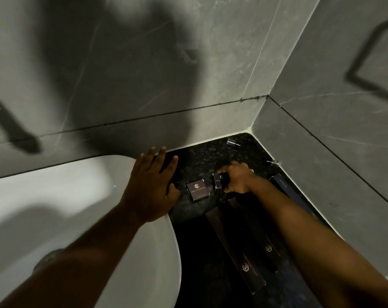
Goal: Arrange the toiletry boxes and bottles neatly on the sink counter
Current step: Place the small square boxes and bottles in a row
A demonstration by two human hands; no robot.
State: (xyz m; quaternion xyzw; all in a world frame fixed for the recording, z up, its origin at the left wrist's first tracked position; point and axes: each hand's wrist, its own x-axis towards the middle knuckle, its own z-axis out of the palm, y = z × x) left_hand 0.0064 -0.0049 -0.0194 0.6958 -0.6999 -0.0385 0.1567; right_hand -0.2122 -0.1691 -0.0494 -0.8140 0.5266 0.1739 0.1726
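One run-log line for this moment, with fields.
left hand: flat on counter | right hand: gripping small box | square box: lying between hands

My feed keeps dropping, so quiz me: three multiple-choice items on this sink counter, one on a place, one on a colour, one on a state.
1. Where does the square box with the gold logo lie?
A. in the basin
B. on the dark counter between the two hands
C. on top of the long boxes

2. What colour is the sink basin?
A. white
B. black
C. blue

3. What is the right hand doing?
A. resting flat and empty
B. raised off the counter
C. closed on a small dark box

Answers:
1 B: the box sits flat on the speckled counter, with the left hand on one side and the right hand on the other.
2 A: the basin is pale white against the dark counter.
3 C: its fingers curl round the small box, while the left hand lies open.
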